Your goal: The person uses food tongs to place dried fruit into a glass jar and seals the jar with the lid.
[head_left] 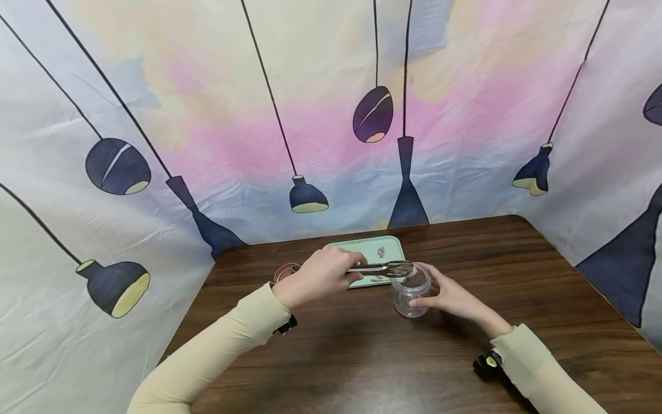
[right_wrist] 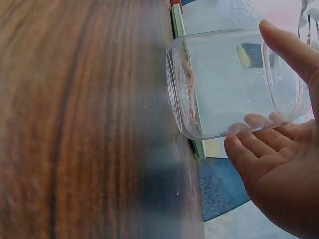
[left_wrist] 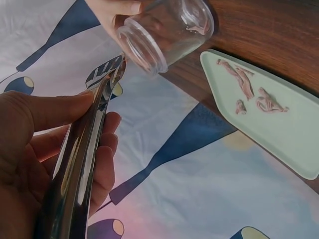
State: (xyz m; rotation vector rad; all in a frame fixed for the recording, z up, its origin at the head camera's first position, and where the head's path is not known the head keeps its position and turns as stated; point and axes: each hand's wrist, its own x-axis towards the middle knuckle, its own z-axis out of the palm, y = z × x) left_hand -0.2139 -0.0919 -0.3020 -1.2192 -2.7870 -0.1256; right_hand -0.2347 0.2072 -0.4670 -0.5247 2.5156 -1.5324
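Observation:
My left hand grips metal tongs, thumb on one side and fingers on the other. The tongs' tips are at the mouth of a clear jar; whether anything is between them I cannot tell. With thumb and fingers round its upper part, my right hand holds the jar upright on the table. In the right wrist view, a pinkish, wrinkled strip shows low in the jar; I cannot tell whether it lies inside or behind the glass. Behind the jar lies a pale green tray with several pinkish, twisted pieces.
A reddish-brown round item is partly hidden behind my left wrist. The dark wooden table runs back to a printed cloth hanging behind it and at both sides.

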